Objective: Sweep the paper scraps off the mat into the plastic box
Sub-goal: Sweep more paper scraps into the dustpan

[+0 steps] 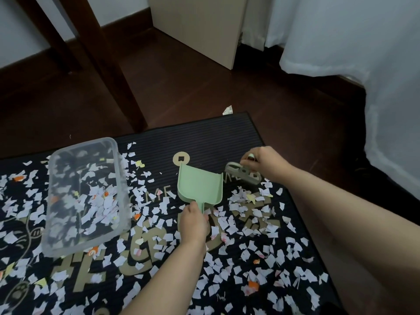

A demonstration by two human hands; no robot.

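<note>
A black ribbed mat (218, 135) with gold lettering lies on the floor, strewn with white, orange and yellow paper scraps (246, 201). A clear plastic box (68, 242) stands on its left part with scraps piled inside. My left hand (193, 220) grips the handle of a pale green dustpan (200, 184), which rests on the mat with its mouth pointing away from me and holds no scraps. My right hand (264, 163) grips the handle of a small grey brush (243, 176), whose bristles touch the mat just right of the dustpan, behind a heap of scraps.
Dark wooden floor (181, 87) surrounds the mat. Brown table legs (106, 64) rise at the back left, a beige cabinet (200, 26) stands at the back, and white cloth (375, 42) hangs on the right. One scrap (228, 110) lies off the mat's far edge.
</note>
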